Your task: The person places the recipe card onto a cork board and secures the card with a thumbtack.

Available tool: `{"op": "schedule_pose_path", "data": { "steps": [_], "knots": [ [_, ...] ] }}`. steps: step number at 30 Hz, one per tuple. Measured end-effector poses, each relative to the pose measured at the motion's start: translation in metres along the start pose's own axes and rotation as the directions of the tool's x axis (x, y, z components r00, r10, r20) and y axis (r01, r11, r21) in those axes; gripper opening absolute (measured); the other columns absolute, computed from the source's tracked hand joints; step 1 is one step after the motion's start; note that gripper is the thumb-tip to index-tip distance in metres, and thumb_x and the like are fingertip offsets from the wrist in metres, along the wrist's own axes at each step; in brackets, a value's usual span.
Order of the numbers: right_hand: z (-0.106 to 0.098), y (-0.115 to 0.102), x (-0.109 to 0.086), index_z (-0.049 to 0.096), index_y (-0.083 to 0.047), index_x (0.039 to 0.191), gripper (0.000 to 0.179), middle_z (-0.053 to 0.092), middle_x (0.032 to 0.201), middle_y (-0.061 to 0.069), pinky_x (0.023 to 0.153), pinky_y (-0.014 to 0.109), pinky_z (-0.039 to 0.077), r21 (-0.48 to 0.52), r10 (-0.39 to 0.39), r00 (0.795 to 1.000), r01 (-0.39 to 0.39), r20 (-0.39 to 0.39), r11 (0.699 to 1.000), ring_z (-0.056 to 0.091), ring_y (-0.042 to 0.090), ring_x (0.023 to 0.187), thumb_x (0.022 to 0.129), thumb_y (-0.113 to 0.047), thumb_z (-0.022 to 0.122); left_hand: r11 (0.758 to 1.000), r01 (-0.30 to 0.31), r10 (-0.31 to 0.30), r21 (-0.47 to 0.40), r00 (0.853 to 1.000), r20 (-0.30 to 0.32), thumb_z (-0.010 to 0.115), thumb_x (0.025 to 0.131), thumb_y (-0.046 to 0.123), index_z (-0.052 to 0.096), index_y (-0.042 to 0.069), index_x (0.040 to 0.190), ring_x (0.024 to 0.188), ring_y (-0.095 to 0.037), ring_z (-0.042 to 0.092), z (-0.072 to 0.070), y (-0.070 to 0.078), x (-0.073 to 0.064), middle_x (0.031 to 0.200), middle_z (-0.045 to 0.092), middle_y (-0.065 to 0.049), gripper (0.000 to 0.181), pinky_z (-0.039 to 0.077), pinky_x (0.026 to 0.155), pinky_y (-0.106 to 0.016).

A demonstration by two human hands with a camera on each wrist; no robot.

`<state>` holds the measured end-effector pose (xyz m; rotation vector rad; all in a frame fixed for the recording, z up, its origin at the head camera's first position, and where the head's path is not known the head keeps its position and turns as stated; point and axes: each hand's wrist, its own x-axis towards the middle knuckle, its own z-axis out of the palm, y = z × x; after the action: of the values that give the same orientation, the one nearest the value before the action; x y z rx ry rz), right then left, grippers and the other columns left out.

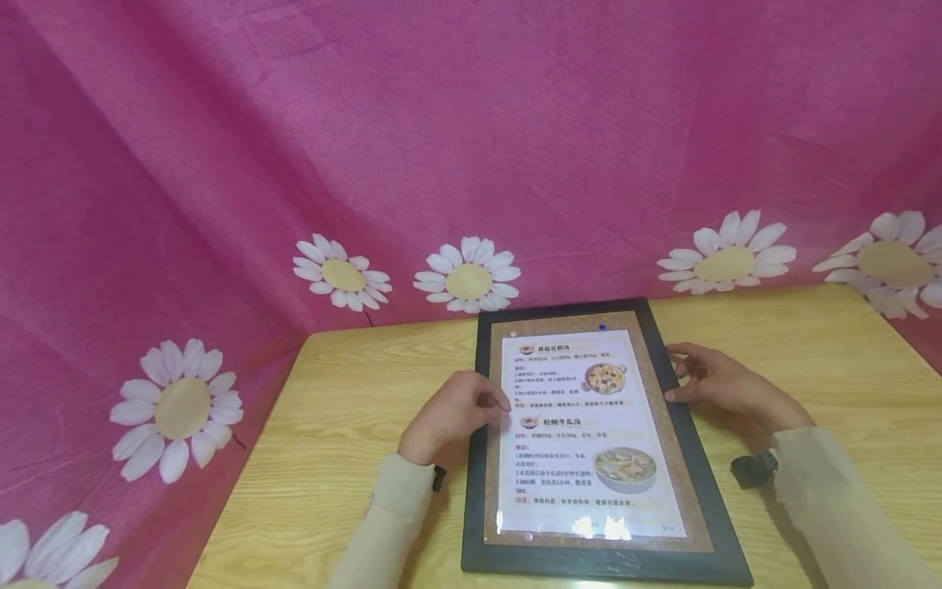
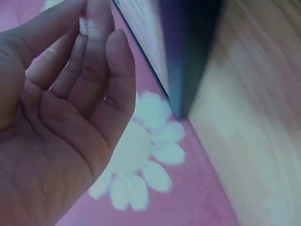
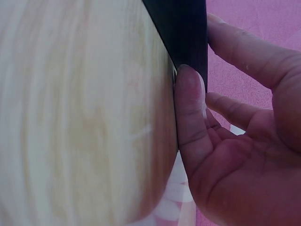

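A dark-framed cork board (image 1: 589, 562) lies on the table. On it is a glossy recipe sheet (image 1: 567, 438) with two soup pictures. My left hand (image 1: 456, 413) hovers over the board's left side, its thumb and forefinger tips close together at the sheet's left edge. In the left wrist view the other fingers bend inward; whether anything sits between the tips is unclear. My right hand (image 1: 724, 384) touches the board's right edge with its fingertips (image 3: 190, 89). A blue pushpin (image 1: 602, 327) and a pale pin (image 1: 513, 334) mark the sheet's top.
The wooden table (image 1: 346, 393) extends on both sides of the board. A pink cloth (image 1: 471, 123) with white daisies hangs behind and to the left. Glare whitens the bottom of the sheet. Dark straps (image 1: 754, 470) circle the wrists by the pale sleeves.
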<state>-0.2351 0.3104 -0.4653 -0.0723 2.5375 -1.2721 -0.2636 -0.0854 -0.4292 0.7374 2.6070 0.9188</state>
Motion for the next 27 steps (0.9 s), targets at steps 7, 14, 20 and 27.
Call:
{"op": "schedule_pose_path", "data": {
  "steps": [7, 14, 20, 27],
  "knots": [
    [0.001, 0.003, 0.001, 0.023, 0.000, 0.150, 0.092, 0.051, 0.119, 0.017, 0.084, 0.032, 0.045, -0.004, 0.008, 1.000, -0.008, -0.002, 1.000, 0.048, 0.029, 0.108, 0.081, -0.029, 0.077, 0.990, -0.113, 0.107, 0.078, 0.991, 0.078, 0.075, 0.084, 0.015, 0.078, 0.017, 0.088, 0.080, -0.007, 0.059, 0.014, 0.024, 0.004, 0.092, 0.072, 0.006, 0.006, 0.048, 0.066, -0.020],
    [0.001, 0.000, 0.000, 0.022, -0.002, 0.151, 0.094, 0.050, 0.121, 0.017, 0.087, 0.034, 0.044, 0.010, 0.033, 0.999, -0.033, 0.010, 0.999, 0.048, 0.030, 0.110, 0.081, -0.032, 0.076, 0.975, -0.182, 0.158, 0.131, 0.972, 0.175, 0.075, 0.083, 0.016, 0.077, 0.023, 0.085, 0.080, -0.001, 0.059, 0.032, 0.046, 0.007, 0.089, 0.071, 0.013, 0.007, 0.047, 0.077, -0.018],
    [0.000, 0.000, -0.001, 0.022, -0.003, 0.151, 0.095, 0.050, 0.122, 0.017, 0.088, 0.035, 0.043, -0.011, 0.038, 0.999, -0.038, 0.009, 0.999, 0.047, 0.031, 0.112, 0.080, -0.034, 0.077, 0.926, -0.302, 0.227, 0.226, 0.925, 0.305, 0.073, 0.085, 0.017, 0.076, 0.025, 0.086, 0.081, 0.006, 0.059, 0.053, 0.075, 0.008, 0.088, 0.072, 0.017, 0.009, 0.048, 0.084, -0.014],
    [0.000, 0.000, 0.000, 0.023, 0.001, 0.150, 0.093, 0.053, 0.119, 0.018, 0.083, 0.031, 0.045, -0.019, -0.003, 1.000, 0.003, -0.003, 1.000, 0.050, 0.028, 0.106, 0.081, -0.030, 0.077, 0.884, -0.375, 0.248, 0.277, 0.881, 0.403, 0.073, 0.085, 0.020, 0.074, 0.029, 0.083, 0.070, 0.007, 0.056, 0.078, 0.106, 0.011, 0.078, 0.068, 0.020, 0.009, 0.044, 0.072, -0.010]
  ]
}}
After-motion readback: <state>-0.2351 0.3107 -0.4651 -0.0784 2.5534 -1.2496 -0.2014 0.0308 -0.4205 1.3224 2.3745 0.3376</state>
